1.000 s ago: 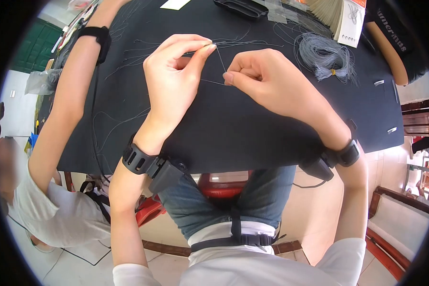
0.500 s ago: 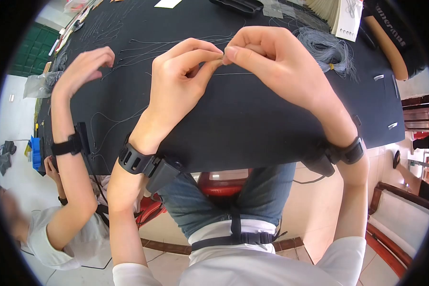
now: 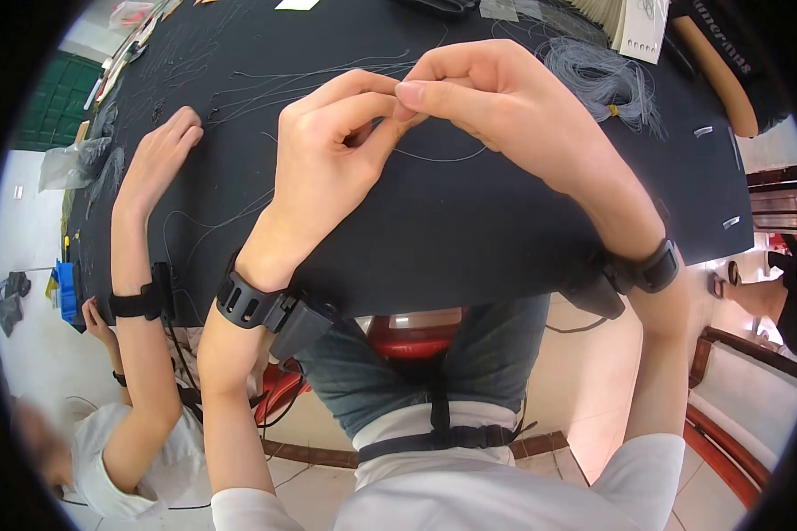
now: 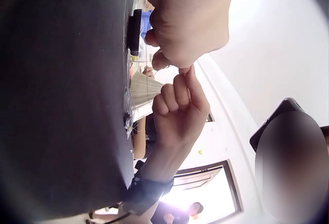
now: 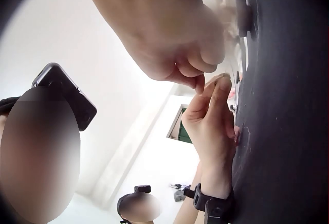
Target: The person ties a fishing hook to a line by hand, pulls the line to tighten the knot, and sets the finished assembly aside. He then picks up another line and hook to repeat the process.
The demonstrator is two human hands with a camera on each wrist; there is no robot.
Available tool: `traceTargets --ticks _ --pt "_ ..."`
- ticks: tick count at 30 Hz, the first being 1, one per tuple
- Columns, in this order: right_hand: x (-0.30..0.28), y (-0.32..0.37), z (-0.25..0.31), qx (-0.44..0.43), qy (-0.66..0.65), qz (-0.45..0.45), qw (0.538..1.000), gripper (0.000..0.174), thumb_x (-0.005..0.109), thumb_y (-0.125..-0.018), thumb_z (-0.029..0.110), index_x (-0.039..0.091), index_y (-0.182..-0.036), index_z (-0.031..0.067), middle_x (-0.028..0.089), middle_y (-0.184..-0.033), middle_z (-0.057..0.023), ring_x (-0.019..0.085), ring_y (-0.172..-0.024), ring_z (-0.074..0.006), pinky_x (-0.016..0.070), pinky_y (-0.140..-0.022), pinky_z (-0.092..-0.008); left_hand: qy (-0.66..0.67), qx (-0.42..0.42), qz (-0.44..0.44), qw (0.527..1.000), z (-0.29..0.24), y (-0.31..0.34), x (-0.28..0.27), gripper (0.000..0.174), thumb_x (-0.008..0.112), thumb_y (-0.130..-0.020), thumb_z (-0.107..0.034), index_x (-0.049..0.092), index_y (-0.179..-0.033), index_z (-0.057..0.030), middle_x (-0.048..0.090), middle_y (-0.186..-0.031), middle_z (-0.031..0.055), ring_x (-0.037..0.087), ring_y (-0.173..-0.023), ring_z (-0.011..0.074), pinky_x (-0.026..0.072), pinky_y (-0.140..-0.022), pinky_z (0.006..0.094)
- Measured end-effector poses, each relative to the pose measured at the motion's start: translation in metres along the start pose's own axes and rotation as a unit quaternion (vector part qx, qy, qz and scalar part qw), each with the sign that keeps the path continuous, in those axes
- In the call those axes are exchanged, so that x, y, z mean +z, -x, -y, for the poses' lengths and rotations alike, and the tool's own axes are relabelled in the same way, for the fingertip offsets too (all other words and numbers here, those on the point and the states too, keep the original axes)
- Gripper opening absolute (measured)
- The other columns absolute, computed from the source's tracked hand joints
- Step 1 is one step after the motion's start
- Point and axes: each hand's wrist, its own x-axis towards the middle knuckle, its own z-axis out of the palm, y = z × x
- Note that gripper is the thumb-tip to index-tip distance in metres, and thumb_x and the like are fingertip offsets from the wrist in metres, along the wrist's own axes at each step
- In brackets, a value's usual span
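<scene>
In the head view both hands meet over the dark table, fingertips together. The left hand [image 3: 332,164] pinches a thin grey line between thumb and index finger. Against those fingertips, the right hand [image 3: 514,119] has its thumb and index finger closed on the same line, its other fingers curled. A loop of the line [image 3: 452,160] hangs below the hands and curves up to the right. In the left wrist view the right hand [image 4: 177,111] touches the left hand [image 4: 190,18]; the line between them is too small to make out.
Several strands [image 3: 310,74] lie behind the hands on the table [image 3: 398,239]. A coil of grey line [image 3: 593,80] with a yellow tie sits at the back right, near a stack of cards [image 3: 639,31]. Another person's hand [image 3: 161,155] rests at the left.
The right hand has moved up and left from apart to meet the left fingertips. The straight line between them now hangs as a loop. The other person's arm has come back over the table's left side.
</scene>
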Motion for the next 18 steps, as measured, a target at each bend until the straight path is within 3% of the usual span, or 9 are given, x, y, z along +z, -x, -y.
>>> traceTargets --ticks 2,5,11,14,18 --pt "-0.0013 -0.0001 -0.0001 -0.001 -0.003 0.011 1.000 0.024 0.054 -0.085 0.024 0.062 -0.081 0.0017 0.044 -0.057 0.0063 0.033 -0.052 0.0000 0.0224 -0.045 -0.0189 0.000 0.002 0.003 1.000 -0.0008 -0.0007 -0.0003 0.007 0.068 -0.070 -0.002 0.063 -0.073 0.0012 0.061 -0.074 0.0038 0.041 -0.043 0.0091 0.0331 -0.041 0.0215" --pt "0.0013 -0.0018 -0.0034 -0.009 -0.005 -0.008 1.000 0.026 0.055 -0.079 0.022 0.064 -0.076 -0.0021 0.048 -0.052 -0.0020 0.042 -0.049 -0.0073 0.0338 -0.047 -0.0238 0.007 0.000 0.002 1.000 -0.0011 -0.0008 0.0005 0.007 0.068 -0.071 -0.002 0.063 -0.073 0.0015 0.061 -0.073 0.0042 0.041 -0.043 0.0094 0.0331 -0.041 0.0217" --pt "0.0011 -0.0009 -0.0006 -0.012 -0.014 -0.018 1.000 0.024 0.055 -0.078 0.021 0.065 -0.077 -0.0007 0.049 -0.055 -0.0016 0.043 -0.049 -0.0077 0.0333 -0.046 -0.0235 0.002 -0.010 0.008 1.000 -0.0013 -0.0005 0.0011 0.008 0.069 -0.070 -0.002 0.063 -0.074 0.0006 0.060 -0.072 0.0046 0.042 -0.043 0.0094 0.0332 -0.041 0.0218" --pt "-0.0008 -0.0013 -0.0015 0.002 -0.017 -0.021 1.000 0.023 0.054 -0.085 0.026 0.062 -0.080 0.0045 0.039 -0.051 0.0076 0.030 -0.045 0.0000 0.0187 -0.041 -0.0188 -0.010 -0.021 0.019 1.000 -0.0047 -0.0002 -0.0002 0.007 0.069 -0.069 -0.002 0.065 -0.075 -0.0005 0.061 -0.073 0.0041 0.043 -0.044 0.0086 0.0337 -0.041 0.0212" --pt "-0.0071 -0.0036 -0.0012 0.088 -0.110 -0.021 0.990 0.023 0.055 -0.085 0.026 0.061 -0.080 0.0047 0.031 -0.049 0.0090 0.023 -0.042 -0.0001 0.0146 -0.039 -0.0191 0.005 0.006 0.010 1.000 -0.0034 0.0004 0.0020 0.006 0.068 -0.069 -0.001 0.066 -0.075 -0.0017 0.062 -0.075 0.0026 0.044 -0.045 0.0074 0.0341 -0.041 0.0199"
